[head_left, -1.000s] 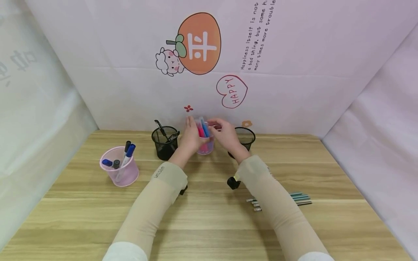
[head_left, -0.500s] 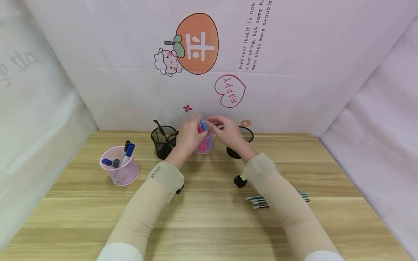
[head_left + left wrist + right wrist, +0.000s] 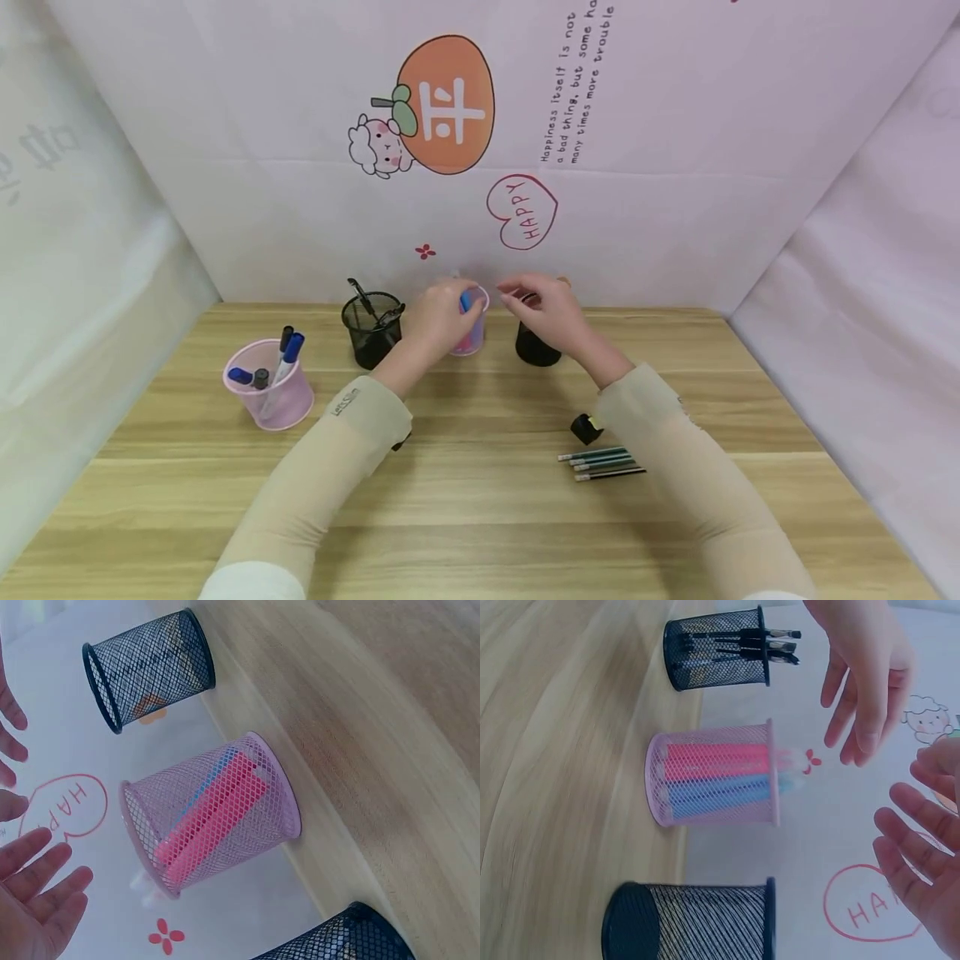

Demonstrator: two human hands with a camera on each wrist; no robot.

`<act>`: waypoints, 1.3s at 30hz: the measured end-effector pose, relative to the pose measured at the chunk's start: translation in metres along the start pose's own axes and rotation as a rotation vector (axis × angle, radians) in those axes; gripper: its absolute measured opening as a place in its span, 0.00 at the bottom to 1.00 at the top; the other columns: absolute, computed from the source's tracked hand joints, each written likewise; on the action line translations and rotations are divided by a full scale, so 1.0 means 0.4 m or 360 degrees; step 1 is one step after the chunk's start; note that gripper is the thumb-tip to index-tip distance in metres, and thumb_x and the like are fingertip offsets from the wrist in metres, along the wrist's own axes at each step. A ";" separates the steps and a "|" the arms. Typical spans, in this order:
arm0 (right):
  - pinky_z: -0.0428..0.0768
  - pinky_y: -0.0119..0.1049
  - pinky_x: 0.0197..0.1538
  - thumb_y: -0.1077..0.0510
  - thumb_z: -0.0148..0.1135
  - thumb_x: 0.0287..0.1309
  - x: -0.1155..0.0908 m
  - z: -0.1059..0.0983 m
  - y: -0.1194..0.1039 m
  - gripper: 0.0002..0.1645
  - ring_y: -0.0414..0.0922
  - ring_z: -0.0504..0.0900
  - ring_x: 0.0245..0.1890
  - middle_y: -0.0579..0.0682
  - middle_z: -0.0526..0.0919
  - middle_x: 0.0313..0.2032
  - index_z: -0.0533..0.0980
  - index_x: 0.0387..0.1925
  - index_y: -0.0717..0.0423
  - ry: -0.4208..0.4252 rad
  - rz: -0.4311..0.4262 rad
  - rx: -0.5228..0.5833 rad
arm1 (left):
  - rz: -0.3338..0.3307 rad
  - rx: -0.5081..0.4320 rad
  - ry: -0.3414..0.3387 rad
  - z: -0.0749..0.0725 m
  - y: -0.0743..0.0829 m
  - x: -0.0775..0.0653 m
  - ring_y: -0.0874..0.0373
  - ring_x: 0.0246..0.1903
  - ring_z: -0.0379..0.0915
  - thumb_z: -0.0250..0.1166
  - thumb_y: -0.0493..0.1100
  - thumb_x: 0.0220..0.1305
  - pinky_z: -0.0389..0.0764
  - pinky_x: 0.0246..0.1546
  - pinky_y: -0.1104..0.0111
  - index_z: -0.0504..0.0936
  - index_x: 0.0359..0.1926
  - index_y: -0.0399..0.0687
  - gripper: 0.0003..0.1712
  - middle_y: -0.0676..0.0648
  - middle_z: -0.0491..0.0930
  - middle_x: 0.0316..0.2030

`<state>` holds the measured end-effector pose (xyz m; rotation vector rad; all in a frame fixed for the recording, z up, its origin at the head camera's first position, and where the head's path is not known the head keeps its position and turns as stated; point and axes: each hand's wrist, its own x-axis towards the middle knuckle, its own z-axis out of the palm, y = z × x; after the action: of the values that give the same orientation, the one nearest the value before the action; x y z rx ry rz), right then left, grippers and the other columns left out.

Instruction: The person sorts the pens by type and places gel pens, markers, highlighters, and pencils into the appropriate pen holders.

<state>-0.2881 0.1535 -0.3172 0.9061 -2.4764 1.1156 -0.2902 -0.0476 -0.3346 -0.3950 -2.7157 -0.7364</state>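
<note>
A pink mesh pen cup [image 3: 716, 814] stands upright by the back wall, with pink and blue pens [image 3: 716, 761] in it. Over its left side is my left hand [image 3: 438, 317], fingers relaxed and apart from the cup in both wrist views; it holds nothing. My right hand [image 3: 547, 312] is also loose and without a load, right of the pink cup, and partly covers an empty black mesh cup [image 3: 150, 671] in the head view. The left wrist view shows the fingers of both hands [image 3: 37, 900] spread above the cups.
Left of the hands stands a black mesh cup [image 3: 372, 346] with black pens, and farther left a pink cup [image 3: 281, 404] of blue and black markers. Several pencils [image 3: 600, 461] lie on the wooden table [image 3: 465, 533] beside my right forearm. A white printed sheet [image 3: 300, 225] rises behind.
My right hand has drawn away from the pink cup to the right, now in front of the empty black cup. My left hand has come off the cup's side.
</note>
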 end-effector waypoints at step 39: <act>0.85 0.51 0.45 0.64 0.65 0.68 -0.222 -0.145 0.115 0.10 0.43 0.84 0.42 0.47 0.88 0.43 0.86 0.48 0.58 -0.0525 -0.0018 -0.0198 | 0.0554 0.0243 -0.0113 0.123 0.105 0.008 0.46 0.75 0.56 0.56 0.64 0.75 0.60 0.73 0.54 0.65 0.76 0.40 0.42 0.42 0.64 0.75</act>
<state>-0.2500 0.2585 -0.3477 1.1434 -2.7595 0.8538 -0.2894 0.0137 -0.3555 -0.8421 -2.6401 -0.4241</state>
